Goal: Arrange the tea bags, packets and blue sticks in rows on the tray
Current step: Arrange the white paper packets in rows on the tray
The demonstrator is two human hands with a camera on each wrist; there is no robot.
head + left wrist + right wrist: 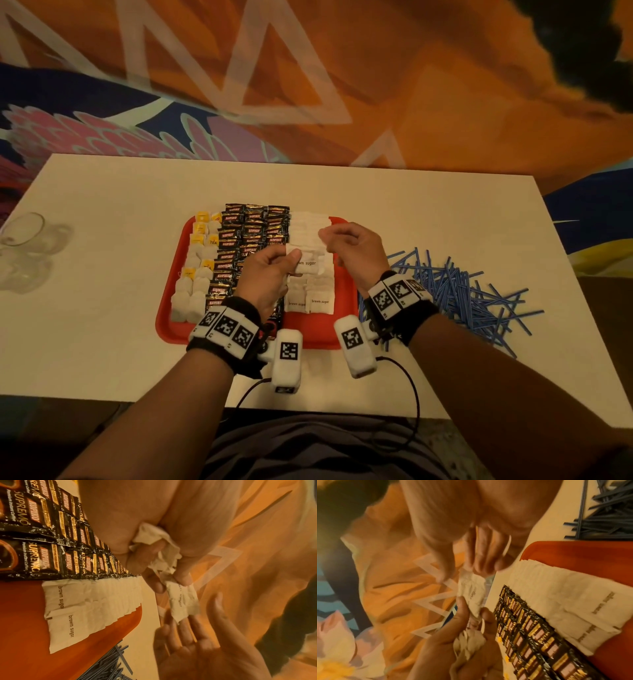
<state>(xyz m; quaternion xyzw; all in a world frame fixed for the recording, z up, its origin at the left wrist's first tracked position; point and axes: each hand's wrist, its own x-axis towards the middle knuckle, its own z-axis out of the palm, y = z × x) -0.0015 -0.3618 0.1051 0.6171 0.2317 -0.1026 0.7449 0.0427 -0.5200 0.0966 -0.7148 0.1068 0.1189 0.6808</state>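
The left hand (270, 274) grips a crumpled bundle of white sugar packets (161, 550) and pinches one packet (183, 601) out at its fingertips, above the middle of the red tray (171, 308). The right hand (356, 250) is loosely open with fingers reaching for that packet; whether they touch it cannot be told.

On the tray, tea bags (195, 270) line the left edge, black coffee packets (246, 240) fill the centre, and brown sugar packets (315, 284) run in overlapping rows towards the right edge. The blue sticks (455, 291) lie heaped on the table (102, 240), just off the tray's right edge.

Recommended: take the offered packet by its free end, flatten it, and lay it print-up, overlapping the last sugar packet and square to the row.
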